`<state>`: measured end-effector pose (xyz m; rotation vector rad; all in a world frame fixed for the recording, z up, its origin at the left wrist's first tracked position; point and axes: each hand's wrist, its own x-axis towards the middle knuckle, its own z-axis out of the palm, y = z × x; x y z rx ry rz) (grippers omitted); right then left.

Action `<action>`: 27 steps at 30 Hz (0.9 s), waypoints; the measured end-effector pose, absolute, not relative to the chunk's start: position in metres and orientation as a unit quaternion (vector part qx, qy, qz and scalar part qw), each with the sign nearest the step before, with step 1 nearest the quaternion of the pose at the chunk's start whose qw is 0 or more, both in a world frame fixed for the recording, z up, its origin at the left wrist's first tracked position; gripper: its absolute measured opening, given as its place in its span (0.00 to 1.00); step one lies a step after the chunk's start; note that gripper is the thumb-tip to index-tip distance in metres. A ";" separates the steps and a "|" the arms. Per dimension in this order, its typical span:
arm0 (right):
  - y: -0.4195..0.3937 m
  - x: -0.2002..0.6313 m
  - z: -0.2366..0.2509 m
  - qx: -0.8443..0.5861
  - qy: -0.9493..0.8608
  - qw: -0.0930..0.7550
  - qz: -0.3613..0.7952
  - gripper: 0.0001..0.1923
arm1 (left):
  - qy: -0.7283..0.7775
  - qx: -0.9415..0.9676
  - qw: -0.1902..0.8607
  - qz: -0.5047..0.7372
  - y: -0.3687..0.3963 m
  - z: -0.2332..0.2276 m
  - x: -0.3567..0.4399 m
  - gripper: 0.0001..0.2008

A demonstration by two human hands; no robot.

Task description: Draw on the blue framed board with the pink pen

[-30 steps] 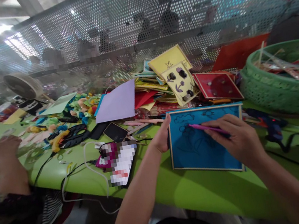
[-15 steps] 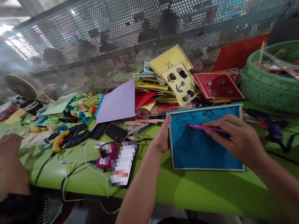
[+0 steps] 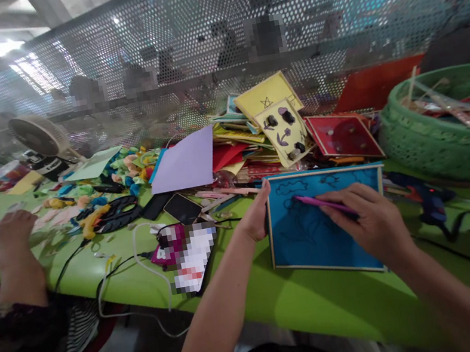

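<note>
The right hand (image 3: pixel 373 224) pinches a pink pen (image 3: pixel 324 204), its long axis running left and away, tip seemingly touching the blue board (image 3: pixel 313 235) (left hand (image 3: pixel 255 218) braces its left edge, fingers flat).

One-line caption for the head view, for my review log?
Right hand presses a pink pen to a blue framed board while the left hand steadies its edge on a cluttered green table.

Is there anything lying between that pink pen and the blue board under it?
Nothing visible. The right hand holds the pink pen with its tip on the blue board, whose surface is bare there; the left hand rests at its left edge.
</note>
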<state>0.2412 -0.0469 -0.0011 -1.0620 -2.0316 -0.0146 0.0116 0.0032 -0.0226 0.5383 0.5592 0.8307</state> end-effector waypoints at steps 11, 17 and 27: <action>-0.050 0.240 -0.001 -0.418 -0.809 0.414 0.000 0.09 | 0.261 0.276 0.838 0.392 0.004 -0.023 0.012 0.32; -0.048 0.242 -0.002 -0.427 -0.803 0.414 -0.004 0.09 | 0.289 0.262 0.836 0.386 0.002 -0.018 0.013 0.33; -0.049 0.243 0.003 -0.401 -0.814 0.419 -0.020 0.08 | 0.233 0.270 0.853 0.382 0.006 -0.026 0.010 0.34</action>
